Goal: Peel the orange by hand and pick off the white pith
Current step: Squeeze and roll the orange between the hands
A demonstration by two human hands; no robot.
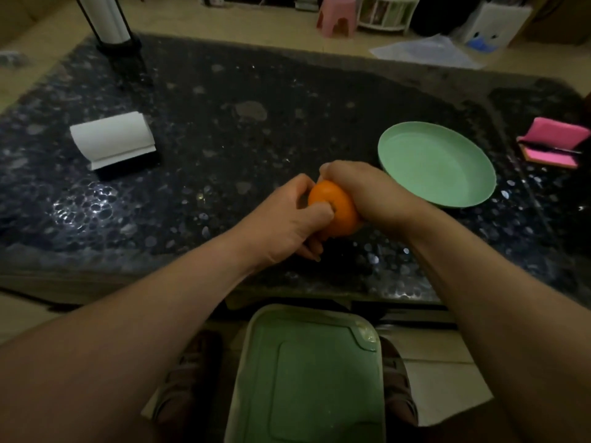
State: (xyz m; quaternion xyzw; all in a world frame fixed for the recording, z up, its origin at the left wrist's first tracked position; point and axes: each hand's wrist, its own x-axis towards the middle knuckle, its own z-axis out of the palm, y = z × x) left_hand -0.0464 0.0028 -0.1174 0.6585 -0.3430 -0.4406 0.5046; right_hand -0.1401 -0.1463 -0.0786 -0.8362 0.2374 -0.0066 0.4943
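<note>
Head view, looking down at a dark speckled stone counter point(224, 123). 2 bare hands hold 1 orange point(334, 207) just above the counter, close to its front edge and a little right of the middle.

The left hand point(287, 223) grips the near left side, fingers curled under the fruit. Its thumb presses into the skin at what looks like the stem dimple. The right hand point(367, 193) is cupped over the far right side, fingers curled around it, with the fingertips hidden behind the fruit. The skin looks whole, with no white pith showing, so peeling seems barely begun.

A pale green plate point(382, 148) sits toward the right edge, near the right hand but not touching it. A white paper pad point(112, 139) lies toward the left edge. A pink folded item point(555, 142) rests at the right edge. Below the front edge, a green bin lid point(307, 378) shows at floor level.

The orange is probably light and firm but yielding. Its skin is likely smooth and may turn slippery with juice, and a hard squeeze could burst the segments. Cradling it around its middle and breaking the skin with a thumbnail at the dimple seems the best hold.
</note>
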